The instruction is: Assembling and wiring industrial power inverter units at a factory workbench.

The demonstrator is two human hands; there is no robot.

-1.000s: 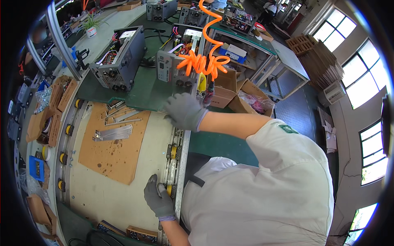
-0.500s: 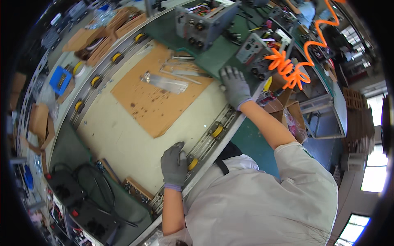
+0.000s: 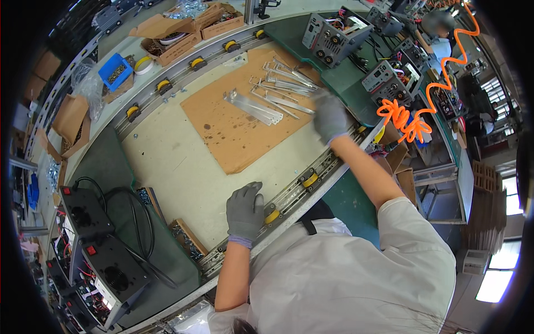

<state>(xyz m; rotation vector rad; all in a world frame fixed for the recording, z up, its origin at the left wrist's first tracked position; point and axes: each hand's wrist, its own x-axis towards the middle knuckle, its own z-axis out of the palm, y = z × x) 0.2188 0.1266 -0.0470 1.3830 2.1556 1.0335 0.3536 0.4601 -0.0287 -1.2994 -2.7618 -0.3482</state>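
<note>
At far right, I'm seeing the right hand (image 3: 330, 118) blurred beside the strips (image 3: 290, 104), its grip unclear. By the near rail (image 3: 292, 195), the left hand (image 3: 245, 213) is showing half-open, seemingly empty. Strips are overlapping loosely on cardboard (image 3: 219, 139), so one snag could scatter several.

Left of centre in the frame, the pale counter (image 3: 183, 183) offers an open stretch between the cardboard sheet (image 3: 236, 150) and the left hand (image 3: 245, 214). Metal brackets (image 3: 257, 109) crowd the sheet's upper part, close to the right hand (image 3: 330, 117). Small boxes (image 3: 188, 240) obstruct the lower left; the orange coiled hose (image 3: 394, 113) hangs in the upper right.
</note>
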